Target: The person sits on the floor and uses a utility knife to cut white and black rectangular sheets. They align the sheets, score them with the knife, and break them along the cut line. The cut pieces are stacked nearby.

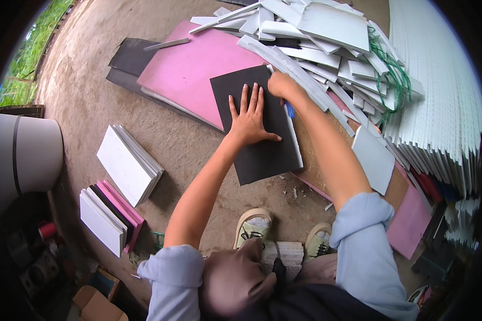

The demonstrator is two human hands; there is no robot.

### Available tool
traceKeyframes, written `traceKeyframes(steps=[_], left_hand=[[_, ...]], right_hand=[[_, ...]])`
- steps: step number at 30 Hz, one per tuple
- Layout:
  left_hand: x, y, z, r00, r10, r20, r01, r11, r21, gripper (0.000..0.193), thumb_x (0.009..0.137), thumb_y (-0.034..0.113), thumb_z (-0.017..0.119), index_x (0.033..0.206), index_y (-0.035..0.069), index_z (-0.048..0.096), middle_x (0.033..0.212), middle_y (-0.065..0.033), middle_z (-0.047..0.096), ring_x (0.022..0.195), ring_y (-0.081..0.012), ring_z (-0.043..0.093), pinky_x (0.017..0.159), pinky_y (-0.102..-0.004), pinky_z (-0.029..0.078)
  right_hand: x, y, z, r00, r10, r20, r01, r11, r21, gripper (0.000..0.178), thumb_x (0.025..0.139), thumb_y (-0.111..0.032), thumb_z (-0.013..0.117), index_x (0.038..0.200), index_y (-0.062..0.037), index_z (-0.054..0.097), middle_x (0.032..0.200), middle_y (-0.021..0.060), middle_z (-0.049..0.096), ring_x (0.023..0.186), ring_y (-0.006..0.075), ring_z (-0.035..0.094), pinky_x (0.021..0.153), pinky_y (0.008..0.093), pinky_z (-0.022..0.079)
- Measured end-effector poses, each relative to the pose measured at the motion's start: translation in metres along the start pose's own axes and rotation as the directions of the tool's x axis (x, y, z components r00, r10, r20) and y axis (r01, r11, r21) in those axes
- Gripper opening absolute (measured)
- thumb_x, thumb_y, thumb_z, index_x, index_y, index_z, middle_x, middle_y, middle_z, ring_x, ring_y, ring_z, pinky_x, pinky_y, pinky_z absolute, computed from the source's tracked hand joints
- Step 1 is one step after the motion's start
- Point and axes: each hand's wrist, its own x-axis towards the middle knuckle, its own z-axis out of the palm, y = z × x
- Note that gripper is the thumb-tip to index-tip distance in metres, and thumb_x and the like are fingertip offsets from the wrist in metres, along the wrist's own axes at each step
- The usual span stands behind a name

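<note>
A black foam board [268,155] lies in front of me on top of larger sheets, with a narrow white edge showing along its right side. My left hand [249,123] rests flat on this board, fingers spread. At the board's upper right edge my right hand [285,86] is closed around a small blue-handled tool [290,110]; most of it is hidden by the hand, so its working end does not show. Under the black board's left side extends a large pink sheet [190,67], and a brown board [318,160] shows to its right.
White offcuts [316,53] are heaped at the far right, with green twine [393,80] on them. Tall stacked white sheets [439,85] stand at right. White boards [128,166] and a white, black and pink stack [110,216] sit left, near a large white roll [24,155].
</note>
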Motion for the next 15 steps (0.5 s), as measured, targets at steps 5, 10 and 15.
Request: traceKeyframes(steps=[5, 10, 15], left_hand=[[-0.001, -0.012, 0.006, 0.999, -0.039, 0.004, 0.039, 0.999, 0.035, 0.134, 0.04, 0.071, 0.066, 0.136, 0.0, 0.004, 0.144, -0.0127, 0.001, 0.132, -0.0312, -0.01, 0.095, -0.062, -0.009], [0.002, -0.013, 0.004, 0.992, -0.082, 0.094, 0.074, 0.994, 0.083, 0.138, 0.039, 0.073, 0.065, 0.136, 0.0, -0.001, 0.144, -0.0142, -0.004, 0.131, -0.0318, -0.013, 0.094, -0.0631, -0.009], [0.006, -0.002, 0.003, 0.989, -0.08, 0.125, 0.068, 0.993, 0.095, 0.139, 0.039, 0.074, 0.065, 0.136, 0.001, -0.003, 0.144, -0.0137, -0.004, 0.131, -0.0311, -0.014, 0.094, -0.063, -0.009]], right_hand=[[-0.122, 0.056, 0.072, 0.988, -0.035, -0.152, 0.045, 0.997, 0.058, 0.029, 0.086, -0.02, 0.042, 0.089, 0.0071, 0.049, 0.081, 0.0297, 0.057, 0.074, 0.0439, 0.056, 0.065, 0.0486, 0.047], [-0.23, 0.077, 0.103, 0.988, 0.114, -0.105, -0.112, 0.993, 0.027, 0.024, 0.084, -0.016, 0.046, 0.09, 0.007, 0.047, 0.074, 0.0276, 0.059, 0.077, 0.0416, 0.059, 0.064, 0.0477, 0.048], [-0.244, 0.097, 0.121, 0.979, 0.115, -0.168, -0.105, 0.992, 0.07, 0.024, 0.085, -0.016, 0.045, 0.089, 0.0074, 0.046, 0.07, 0.0297, 0.056, 0.072, 0.0438, 0.057, 0.062, 0.0495, 0.046]])
